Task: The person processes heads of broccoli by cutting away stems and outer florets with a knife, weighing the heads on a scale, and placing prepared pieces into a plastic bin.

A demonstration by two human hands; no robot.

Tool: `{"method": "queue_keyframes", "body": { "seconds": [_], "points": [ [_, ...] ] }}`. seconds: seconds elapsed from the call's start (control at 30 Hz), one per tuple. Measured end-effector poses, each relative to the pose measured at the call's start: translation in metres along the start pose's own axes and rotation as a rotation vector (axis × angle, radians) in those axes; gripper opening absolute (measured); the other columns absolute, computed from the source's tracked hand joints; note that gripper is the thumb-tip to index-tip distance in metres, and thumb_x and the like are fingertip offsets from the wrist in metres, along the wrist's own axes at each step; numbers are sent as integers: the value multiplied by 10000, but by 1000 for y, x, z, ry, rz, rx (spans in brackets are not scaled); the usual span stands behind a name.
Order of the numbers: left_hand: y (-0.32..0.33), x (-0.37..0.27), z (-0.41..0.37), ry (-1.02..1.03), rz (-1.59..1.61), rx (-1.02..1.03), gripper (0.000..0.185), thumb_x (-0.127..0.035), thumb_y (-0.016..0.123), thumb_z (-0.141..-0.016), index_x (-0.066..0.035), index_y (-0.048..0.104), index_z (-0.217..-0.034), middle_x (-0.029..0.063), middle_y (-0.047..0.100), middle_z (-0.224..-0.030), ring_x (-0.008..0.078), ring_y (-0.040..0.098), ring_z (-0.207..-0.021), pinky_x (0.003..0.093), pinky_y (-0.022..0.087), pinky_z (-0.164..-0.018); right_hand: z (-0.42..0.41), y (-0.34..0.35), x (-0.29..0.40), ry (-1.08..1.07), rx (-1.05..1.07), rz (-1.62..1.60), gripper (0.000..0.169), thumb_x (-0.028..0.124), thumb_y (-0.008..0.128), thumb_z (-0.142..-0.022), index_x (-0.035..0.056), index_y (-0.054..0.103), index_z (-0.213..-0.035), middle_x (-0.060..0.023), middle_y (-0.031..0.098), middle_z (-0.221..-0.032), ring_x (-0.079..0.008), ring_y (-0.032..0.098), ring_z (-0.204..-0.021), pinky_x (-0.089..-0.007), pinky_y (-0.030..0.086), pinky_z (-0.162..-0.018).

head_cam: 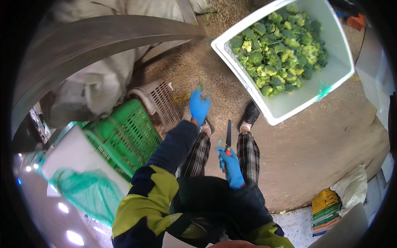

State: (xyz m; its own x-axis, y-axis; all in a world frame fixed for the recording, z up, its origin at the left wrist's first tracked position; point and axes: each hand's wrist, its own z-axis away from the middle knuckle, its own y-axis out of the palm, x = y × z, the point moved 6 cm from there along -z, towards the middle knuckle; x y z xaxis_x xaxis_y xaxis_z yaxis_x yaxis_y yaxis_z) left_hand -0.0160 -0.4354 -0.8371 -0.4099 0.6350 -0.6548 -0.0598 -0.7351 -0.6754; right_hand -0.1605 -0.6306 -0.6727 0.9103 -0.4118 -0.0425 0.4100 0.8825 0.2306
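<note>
My right hand, in a blue glove, grips a knife by its red handle. The knife's dark narrow blade points away from me, between my feet. My left hand, also gloved in blue, reaches out over the floor near a brown plastic basket. At its fingertips is a small blurred piece of greenery; whether the fingers hold it or have let it go does not show. Ahead to the right, a large white foam box contains many cut broccoli florets.
Green plastic crates stand at the left, beside a white block and green plastic film. A curved metal beam crosses the upper left above pale sacks. Stacked coloured crates are at the lower right.
</note>
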Motion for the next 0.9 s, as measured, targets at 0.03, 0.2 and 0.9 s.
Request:
{"method": "queue_keyframes", "body": {
  "seconds": [0.03, 0.2, 0.9],
  "points": [
    [-26, -34, 29, 20, 38, -22, 266, -13, 706, -735, -43, 496, -896, 138, 469, -928, 325, 507, -867, 406, 427, -806, -6, -7, -15, -30, 1, 45, 224, 159, 594, -989, 38, 658, -1166, 35, 504, -731, -59, 432, -530, -220, 365, -479],
    [-247, -253, 137, 21, 121, -63, 228, -7, 674, -738, -38, 537, -918, 137, 498, -983, 323, 546, -940, 388, 467, -834, 24, -37, -79, -78, 11, 99, 107, 168, 686, -933, 65, 658, -943, 5, 506, -633, -112, 462, -494, -279, 359, -446],
    [-711, -160, 383, -413, -296, -1363, 203, -94, 713, -703, -30, 544, -796, 167, 549, -906, 387, 534, -877, 454, 438, -804, 295, 152, 181, -476, 226, 905, 150, 183, 674, -914, 85, 611, -820, 20, 476, -578, -95, 428, -446, -265, 351, -412]
  ]
}}
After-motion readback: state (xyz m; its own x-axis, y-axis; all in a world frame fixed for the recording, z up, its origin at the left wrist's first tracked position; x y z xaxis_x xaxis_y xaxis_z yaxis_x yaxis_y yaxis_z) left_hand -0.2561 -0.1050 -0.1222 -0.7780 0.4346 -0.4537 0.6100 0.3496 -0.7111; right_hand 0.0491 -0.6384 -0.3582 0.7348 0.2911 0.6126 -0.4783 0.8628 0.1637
